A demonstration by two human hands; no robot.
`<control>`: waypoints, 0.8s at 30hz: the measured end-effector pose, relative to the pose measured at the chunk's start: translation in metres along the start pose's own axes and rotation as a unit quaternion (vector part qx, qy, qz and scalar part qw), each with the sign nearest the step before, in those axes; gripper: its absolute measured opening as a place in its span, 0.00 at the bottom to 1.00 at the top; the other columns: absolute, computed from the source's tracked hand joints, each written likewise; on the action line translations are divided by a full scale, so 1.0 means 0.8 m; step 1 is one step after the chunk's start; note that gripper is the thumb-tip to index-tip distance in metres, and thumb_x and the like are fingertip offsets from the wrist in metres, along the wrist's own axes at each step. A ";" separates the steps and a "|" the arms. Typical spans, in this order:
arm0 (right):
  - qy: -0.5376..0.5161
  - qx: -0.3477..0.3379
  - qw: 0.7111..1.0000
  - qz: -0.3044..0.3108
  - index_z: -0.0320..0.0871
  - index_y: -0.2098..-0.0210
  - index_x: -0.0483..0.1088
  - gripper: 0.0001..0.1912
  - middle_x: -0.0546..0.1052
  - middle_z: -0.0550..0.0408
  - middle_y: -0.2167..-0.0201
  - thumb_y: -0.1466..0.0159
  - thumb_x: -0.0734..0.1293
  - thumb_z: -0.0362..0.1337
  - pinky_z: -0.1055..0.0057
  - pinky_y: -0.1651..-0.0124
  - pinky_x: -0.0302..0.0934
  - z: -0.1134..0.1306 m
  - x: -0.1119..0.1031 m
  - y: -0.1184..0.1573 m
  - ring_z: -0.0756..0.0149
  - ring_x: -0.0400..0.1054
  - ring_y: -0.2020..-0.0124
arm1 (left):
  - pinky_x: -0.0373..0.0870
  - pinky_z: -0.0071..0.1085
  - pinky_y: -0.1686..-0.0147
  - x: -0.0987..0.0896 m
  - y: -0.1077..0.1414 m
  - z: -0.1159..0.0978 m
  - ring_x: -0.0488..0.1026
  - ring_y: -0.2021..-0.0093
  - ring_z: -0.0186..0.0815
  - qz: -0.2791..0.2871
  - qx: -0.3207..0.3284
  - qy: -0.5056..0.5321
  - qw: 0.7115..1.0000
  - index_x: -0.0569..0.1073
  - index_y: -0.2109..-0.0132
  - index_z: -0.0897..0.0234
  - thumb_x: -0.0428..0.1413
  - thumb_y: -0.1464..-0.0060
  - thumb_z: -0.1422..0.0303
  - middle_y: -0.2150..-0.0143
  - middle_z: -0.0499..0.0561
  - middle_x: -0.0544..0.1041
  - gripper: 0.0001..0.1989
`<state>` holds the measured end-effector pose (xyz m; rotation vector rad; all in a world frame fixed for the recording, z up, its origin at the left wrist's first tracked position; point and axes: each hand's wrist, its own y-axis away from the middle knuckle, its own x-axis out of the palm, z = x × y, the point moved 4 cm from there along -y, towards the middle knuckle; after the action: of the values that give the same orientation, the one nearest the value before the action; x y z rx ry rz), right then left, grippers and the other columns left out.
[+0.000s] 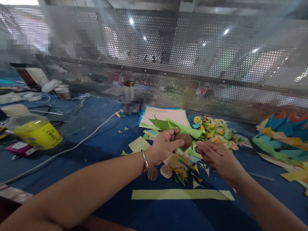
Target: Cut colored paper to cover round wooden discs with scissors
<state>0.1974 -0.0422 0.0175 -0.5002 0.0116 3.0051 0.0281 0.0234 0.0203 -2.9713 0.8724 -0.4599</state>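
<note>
My left hand (165, 146), with a silver bangle at its wrist, is closed with thumb and fingers on a brown cardboard disc (184, 141). A curled piece of green paper (181, 126) runs behind the disc towards my right hand. My right hand (214, 155) is closed in a pinch just right of the disc; what lies between its fingertips is hidden. Below both hands lie loose paper scraps (181, 173) in green, yellow and orange. Beside my left wrist is another brown disc (152, 174), with a pale paper disc (166, 171) next to it.
A pale green paper strip (178, 194) lies in front. Behind are stacked paper sheets (166, 115) and a heap of small folded paper pieces (216, 128). Layered coloured paper (281, 138) stands right. A yellow-labelled bottle (36, 131) and white cable (84, 141) are left; a perforated metal screen (154, 48) backs the table.
</note>
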 end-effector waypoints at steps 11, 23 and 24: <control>0.010 0.005 1.000 0.023 0.46 0.76 0.56 0.30 0.45 0.68 0.81 0.39 0.65 0.65 0.73 0.80 0.32 -0.001 0.001 -0.001 0.74 0.36 0.81 | 0.68 0.29 0.63 0.007 0.006 -0.003 0.72 0.69 0.30 -0.004 -0.002 0.031 1.000 0.68 0.53 0.65 0.59 0.49 0.78 0.70 0.45 0.75 0.16; 0.025 0.005 0.999 0.019 0.46 0.76 0.56 0.30 0.46 0.68 0.82 0.38 0.65 0.65 0.73 0.80 0.32 0.003 0.003 0.001 0.75 0.37 0.81 | 0.62 0.29 0.68 0.005 0.008 -0.008 0.68 0.72 0.31 0.042 0.040 -0.015 0.998 0.60 0.46 0.64 0.60 0.49 0.70 0.72 0.43 0.71 0.24; 0.027 0.003 0.999 0.019 0.46 0.76 0.56 0.30 0.45 0.68 0.82 0.38 0.64 0.65 0.73 0.79 0.32 0.003 0.003 0.001 0.74 0.37 0.81 | 0.61 0.29 0.68 0.004 0.008 -0.008 0.68 0.72 0.30 0.043 0.044 -0.020 0.998 0.60 0.46 0.64 0.59 0.48 0.70 0.72 0.42 0.71 0.24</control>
<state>0.1944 -0.0429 0.0193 -0.5866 0.0331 3.0267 0.0259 0.0167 0.0266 -2.8395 0.9459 -0.4220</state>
